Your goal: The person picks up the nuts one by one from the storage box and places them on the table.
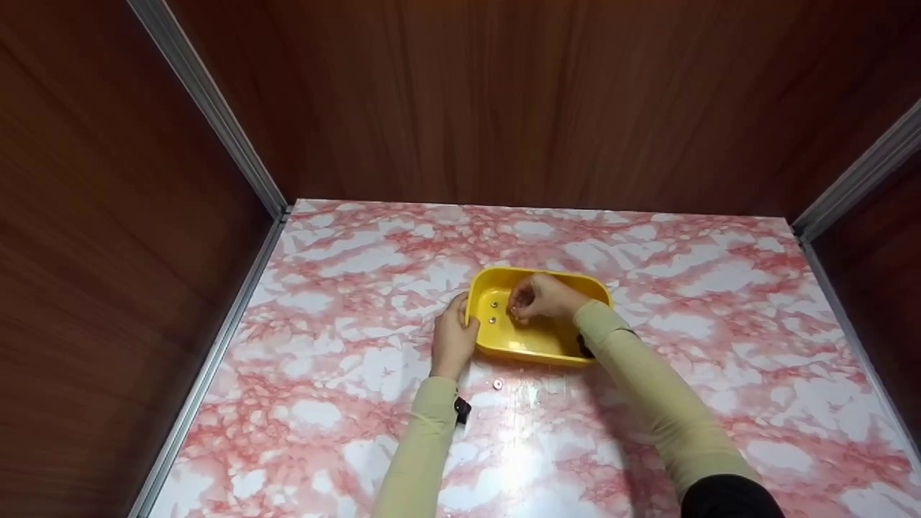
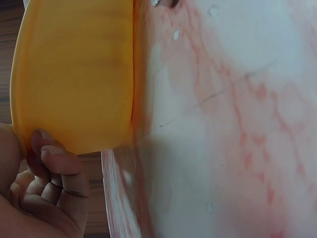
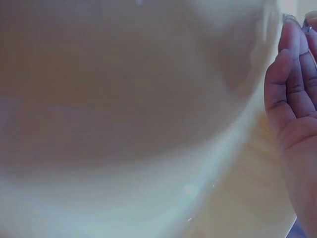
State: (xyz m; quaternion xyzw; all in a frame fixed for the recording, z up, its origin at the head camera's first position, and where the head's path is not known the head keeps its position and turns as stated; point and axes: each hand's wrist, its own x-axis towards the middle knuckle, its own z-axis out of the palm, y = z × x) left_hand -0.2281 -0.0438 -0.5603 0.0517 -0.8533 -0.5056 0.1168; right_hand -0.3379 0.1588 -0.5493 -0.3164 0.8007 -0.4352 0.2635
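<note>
A yellow plastic tub [image 1: 536,355] stands on the marbled table. My left hand [image 1: 455,337] grips its left end, with the thumb at the rim and curled fingers [image 2: 62,163] against the outer wall in the left wrist view. Inside the tub, my right hand [image 1: 543,296] reaches down toward the floor. Its fingertips pinch a small shiny metal piece [image 3: 307,28], mostly hidden by the fingers. Two small round metal pieces, one farther back [image 1: 494,304] and one nearer [image 1: 492,320], lie on the tub's floor left of the right hand.
One small round reddish piece [image 1: 498,384] lies on the table [image 1: 324,374] in front of the tub. Brown wood-grain panels with metal edge strips [image 1: 209,93] wall in the table at the back, left and right.
</note>
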